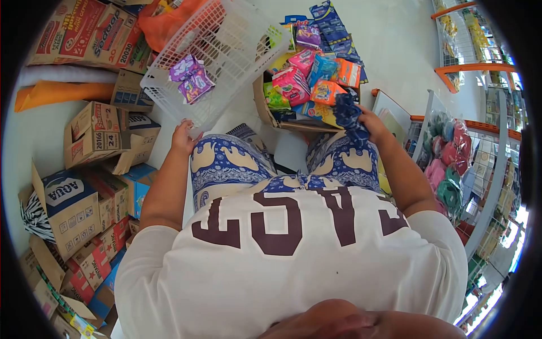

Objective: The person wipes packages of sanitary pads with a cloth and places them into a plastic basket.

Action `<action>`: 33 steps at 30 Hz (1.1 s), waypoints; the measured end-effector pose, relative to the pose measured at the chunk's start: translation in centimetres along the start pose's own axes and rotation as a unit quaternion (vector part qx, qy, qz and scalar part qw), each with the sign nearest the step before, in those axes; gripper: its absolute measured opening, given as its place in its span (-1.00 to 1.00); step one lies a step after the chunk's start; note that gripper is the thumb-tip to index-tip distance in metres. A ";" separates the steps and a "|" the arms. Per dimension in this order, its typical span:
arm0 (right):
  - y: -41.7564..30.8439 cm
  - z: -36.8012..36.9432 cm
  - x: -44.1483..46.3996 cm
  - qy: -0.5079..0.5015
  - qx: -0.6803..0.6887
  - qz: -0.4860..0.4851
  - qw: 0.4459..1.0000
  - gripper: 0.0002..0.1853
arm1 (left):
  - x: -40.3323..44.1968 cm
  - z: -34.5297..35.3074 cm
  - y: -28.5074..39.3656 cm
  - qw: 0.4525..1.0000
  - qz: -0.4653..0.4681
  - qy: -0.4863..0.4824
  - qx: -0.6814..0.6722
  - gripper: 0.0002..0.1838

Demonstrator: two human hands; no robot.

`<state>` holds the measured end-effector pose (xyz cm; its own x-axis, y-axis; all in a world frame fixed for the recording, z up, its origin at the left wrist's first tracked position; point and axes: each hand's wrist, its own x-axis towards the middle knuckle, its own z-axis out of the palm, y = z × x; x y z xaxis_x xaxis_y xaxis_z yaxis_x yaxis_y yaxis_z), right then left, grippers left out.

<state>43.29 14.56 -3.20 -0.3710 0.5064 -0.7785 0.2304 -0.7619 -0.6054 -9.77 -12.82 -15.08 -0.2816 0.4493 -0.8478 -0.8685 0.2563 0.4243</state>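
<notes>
My left hand [183, 136] is closed on the near corner of a white plastic basket [234, 70], which is tilted on my left. Two purple packets [195, 86] lie in the basket. My right hand [372, 125] grips a crumpled dark blue sachet strip [351, 120] at the right side of an open cardboard box [262, 101]. Colourful packets fill that box: pink ones [292, 85], an orange one [326, 92], and green, blue and purple ones. Behind them, long blue sachet strips [333, 28] stick out over the box's far edge.
Cardboard cartons [73, 198] are stacked along my left side. An orange plastic bag [169, 25] lies behind the basket. Wire racks with orange bars [474, 69] and bagged goods [451, 150] stand on my right. Pale floor [395, 34] shows beyond the box.
</notes>
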 end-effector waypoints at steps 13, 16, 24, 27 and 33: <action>1.7 0.5 -1.9 0.048 0.083 -0.108 0.990 -0.31 | -7.9 4.8 -0.9 0.934 0.112 0.109 0.322 -0.61; 1.7 0.2 -0.4 0.074 0.044 -0.089 0.992 -0.33 | -6.6 2.3 -2.4 0.955 0.132 0.063 0.257 -0.67; -0.7 -2.8 5.1 0.456 -0.431 -0.330 0.706 -0.53 | -8.8 2.0 -2.2 0.940 0.166 0.057 0.292 -0.52; -2.9 2.4 3.3 0.367 -0.590 -0.326 0.641 -0.40 | -7.5 1.3 -3.7 0.876 0.306 0.120 0.354 -0.44; -0.2 5.8 5.1 0.276 -0.770 -0.220 0.532 -0.33 | -11.9 8.2 -4.1 0.692 0.508 0.033 0.512 -0.54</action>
<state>36.12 14.91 -6.10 -0.4709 0.8642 -0.1774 0.8518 0.4977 0.1635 0.45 -12.18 -4.09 -0.5823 0.8112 0.0545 0.5263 0.3249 0.7858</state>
